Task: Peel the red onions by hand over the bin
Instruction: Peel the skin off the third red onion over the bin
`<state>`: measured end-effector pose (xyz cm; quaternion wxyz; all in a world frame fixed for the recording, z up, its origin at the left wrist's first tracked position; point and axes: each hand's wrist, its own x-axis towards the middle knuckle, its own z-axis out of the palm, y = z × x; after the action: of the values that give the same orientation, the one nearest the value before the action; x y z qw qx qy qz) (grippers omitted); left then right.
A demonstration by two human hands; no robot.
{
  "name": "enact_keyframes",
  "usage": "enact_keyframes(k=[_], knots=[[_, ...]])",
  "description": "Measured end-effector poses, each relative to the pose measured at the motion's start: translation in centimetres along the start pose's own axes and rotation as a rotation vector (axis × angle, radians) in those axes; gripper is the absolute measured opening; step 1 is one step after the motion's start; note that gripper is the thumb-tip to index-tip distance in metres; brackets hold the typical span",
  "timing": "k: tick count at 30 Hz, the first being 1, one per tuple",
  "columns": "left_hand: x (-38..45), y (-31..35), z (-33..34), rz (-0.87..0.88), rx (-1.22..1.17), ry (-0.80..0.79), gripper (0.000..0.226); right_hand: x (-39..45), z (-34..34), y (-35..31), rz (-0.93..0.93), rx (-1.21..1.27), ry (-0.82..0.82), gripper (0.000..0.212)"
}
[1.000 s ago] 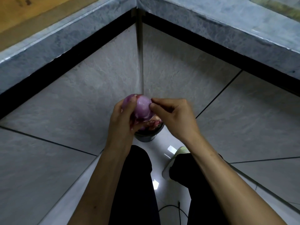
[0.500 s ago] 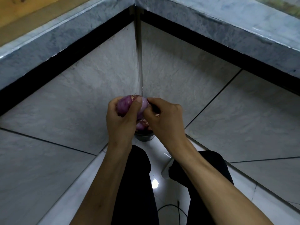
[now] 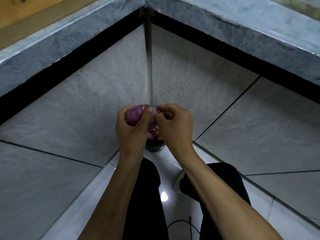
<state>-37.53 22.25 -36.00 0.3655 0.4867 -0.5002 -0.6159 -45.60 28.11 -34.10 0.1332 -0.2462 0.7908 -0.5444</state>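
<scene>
A red onion (image 3: pixel 134 115), purple and partly skinned with a paler patch on its right side, is gripped by my left hand (image 3: pixel 131 130) with the thumb across its front. My right hand (image 3: pixel 174 125) pinches at the onion's right side with curled fingers. Directly below both hands stands a small dark bin (image 3: pixel 155 147) in the floor corner; reddish onion skins (image 3: pixel 155 134) lie inside it. Most of the bin is hidden behind my hands.
Tiled cabinet walls meet in a corner behind the bin, under a grey stone counter (image 3: pixel 225 23). My legs in black trousers (image 3: pixel 145 196) stand on a glossy white floor. A black cable (image 3: pixel 181 224) lies on the floor between my feet.
Both hands have drawn closer together on the onion and lowered slightly toward the bin. The onion has been turned, and my right hand's fingers have curled in tighter at its right side.
</scene>
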Motion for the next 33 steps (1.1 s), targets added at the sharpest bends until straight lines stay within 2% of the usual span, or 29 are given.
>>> enact_keyframes(k=[6,10,12,14,16,18,22,25,33], knots=[[0.1,-1.0,0.3,-0.022,-0.001,0.023,0.057,-0.1,0.4,0.6,0.106,0.081,0.009,0.017],[-0.2,-1.3,0.5,-0.032,0.011,0.032,0.055,-0.2,0.4,1.0,0.123,0.113,-0.023,0.04],[-0.1,-1.5,0.3,-0.043,0.015,0.016,0.055,0.0,0.1,1.6,0.124,0.078,-0.111,0.03],[0.3,-1.6,0.1,-0.062,0.011,-0.006,0.054,0.8,-0.6,2.1,0.116,-0.037,-0.271,0.018],[0.5,-1.5,0.0,-0.052,0.035,-0.037,0.052,1.7,-1.3,2.1,0.126,-0.147,-0.427,0.018],[0.6,-1.3,0.0,-0.052,0.06,-0.076,0.052,2.5,-1.6,1.9,0.09,-0.202,-0.487,0.015],[1.2,-0.1,0.6,-0.014,0.083,-0.089,0.053,2.5,-1.7,1.5,0.02,-0.166,-0.387,0.017],[1.4,0.6,0.8,0.036,0.108,-0.046,0.044,2.3,-1.5,1.4,-0.003,-0.124,-0.324,0.019],[1.8,0.3,0.5,0.04,0.107,-0.011,0.036,1.7,-0.2,1.6,0.032,-0.092,-0.221,0.02]])
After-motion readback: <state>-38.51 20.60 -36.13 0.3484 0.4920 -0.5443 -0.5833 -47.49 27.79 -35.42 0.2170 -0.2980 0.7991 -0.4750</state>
